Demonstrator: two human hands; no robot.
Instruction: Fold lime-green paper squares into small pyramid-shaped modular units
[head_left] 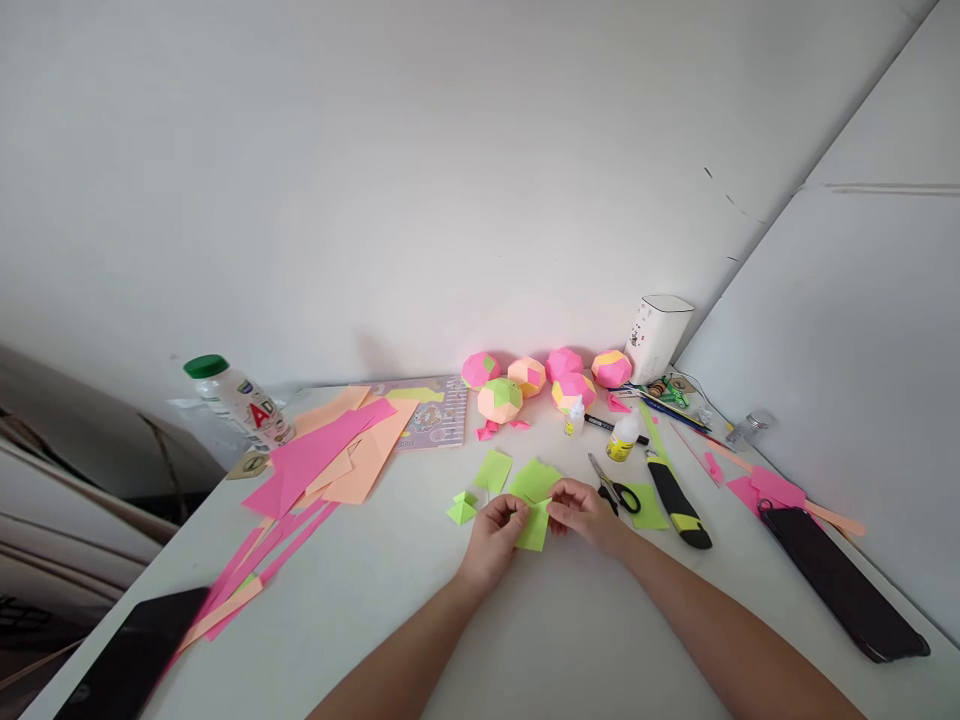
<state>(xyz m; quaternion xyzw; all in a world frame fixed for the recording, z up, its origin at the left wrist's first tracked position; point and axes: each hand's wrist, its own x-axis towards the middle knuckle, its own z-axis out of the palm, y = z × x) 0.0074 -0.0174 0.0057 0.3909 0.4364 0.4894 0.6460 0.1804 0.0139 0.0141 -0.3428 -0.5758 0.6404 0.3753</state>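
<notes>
My left hand point(495, 535) and my right hand point(581, 512) meet over the white table point(420, 610), both pinched on one green paper piece point(534, 528) held between them. More green paper squares point(532, 478) lie just behind the hands. A small folded green piece point(462, 508) sits to the left of my left hand. Black-handled scissors point(613, 488) lie right beside my right hand.
Several pink, orange and green paper balls point(525, 385) line the wall. Glue bottles point(622, 437), a yellow-black utility knife point(679, 500), pens and a white box point(658, 335) stand right. Pink and orange sheets point(330, 455), a green-capped bottle point(236, 398) lie left. Dark phones point(840, 580) flank both sides.
</notes>
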